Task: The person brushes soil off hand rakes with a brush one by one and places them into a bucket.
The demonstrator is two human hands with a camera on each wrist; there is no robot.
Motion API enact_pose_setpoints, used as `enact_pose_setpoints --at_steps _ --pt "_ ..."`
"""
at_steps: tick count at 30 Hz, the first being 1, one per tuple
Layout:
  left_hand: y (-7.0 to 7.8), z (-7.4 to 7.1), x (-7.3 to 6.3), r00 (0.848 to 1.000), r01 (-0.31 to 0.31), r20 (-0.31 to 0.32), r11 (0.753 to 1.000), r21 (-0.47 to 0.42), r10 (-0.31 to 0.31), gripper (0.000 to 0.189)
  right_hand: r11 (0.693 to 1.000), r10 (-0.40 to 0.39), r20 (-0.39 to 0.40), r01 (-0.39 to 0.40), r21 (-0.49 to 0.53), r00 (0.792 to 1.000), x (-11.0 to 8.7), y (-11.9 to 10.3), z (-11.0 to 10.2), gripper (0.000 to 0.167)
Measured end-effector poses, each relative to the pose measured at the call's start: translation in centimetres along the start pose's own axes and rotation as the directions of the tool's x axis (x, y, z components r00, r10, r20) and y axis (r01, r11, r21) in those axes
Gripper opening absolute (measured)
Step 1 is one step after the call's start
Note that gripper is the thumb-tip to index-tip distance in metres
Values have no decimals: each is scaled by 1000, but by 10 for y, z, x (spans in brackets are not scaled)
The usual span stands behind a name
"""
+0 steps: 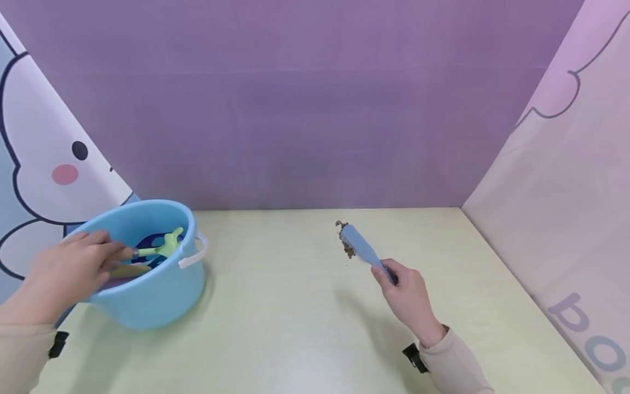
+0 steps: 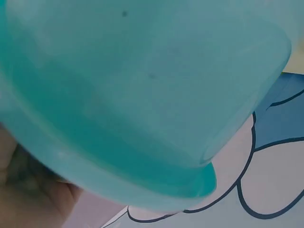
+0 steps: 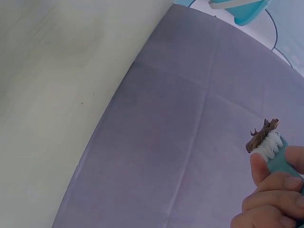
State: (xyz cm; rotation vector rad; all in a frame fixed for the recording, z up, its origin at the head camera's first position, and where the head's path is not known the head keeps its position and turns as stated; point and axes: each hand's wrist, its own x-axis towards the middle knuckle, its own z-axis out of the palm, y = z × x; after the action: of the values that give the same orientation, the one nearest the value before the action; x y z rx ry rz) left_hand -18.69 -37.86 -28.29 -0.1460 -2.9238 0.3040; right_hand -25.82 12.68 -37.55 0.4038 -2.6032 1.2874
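Observation:
At the left, my left hand (image 1: 81,262) reaches over the rim of a light blue bucket (image 1: 157,306). Its fingers close on the near end of a light green tool (image 1: 164,247) with a forked head, inside the bucket. Below those fingers lies a yellowish-green handle (image 1: 129,271). In the left wrist view the bucket wall (image 2: 156,90) hides most of that hand. My right hand (image 1: 408,293) grips a blue-handled brush (image 1: 361,246), raised over the table. Brown dried bits (image 3: 262,136) cling to its white bristles (image 3: 270,146).
A white bucket handle (image 1: 194,253) hangs on the bucket's right side. The pale table (image 1: 275,306) meets a purple back wall (image 1: 315,137). Printed panels stand at left (image 1: 54,126) and right (image 1: 566,191). Dark blue pieces (image 1: 150,241) lie in the bucket.

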Motion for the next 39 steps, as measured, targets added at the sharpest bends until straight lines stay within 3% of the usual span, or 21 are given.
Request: enact_pose_setpoints --at_steps 12,19,28,39 --pt "1 4 16 993 -40 113 998 -39 45 17 1000 25 23 -25 5 999 -3 0 -2 21" --pt "1 9 21 987 -51 146 990 -134 71 19 1000 25 25 -25 11 999 -3 0 0 21" --pt "2 26 22 989 -7 139 972 -233 41 27 1000 0 20 0 18 1000 -3 0 2 19" --pt "0 26 23 983 75 180 945 -317 -18 34 1000 5 21 -6 10 1000 -2 -1 4 18"
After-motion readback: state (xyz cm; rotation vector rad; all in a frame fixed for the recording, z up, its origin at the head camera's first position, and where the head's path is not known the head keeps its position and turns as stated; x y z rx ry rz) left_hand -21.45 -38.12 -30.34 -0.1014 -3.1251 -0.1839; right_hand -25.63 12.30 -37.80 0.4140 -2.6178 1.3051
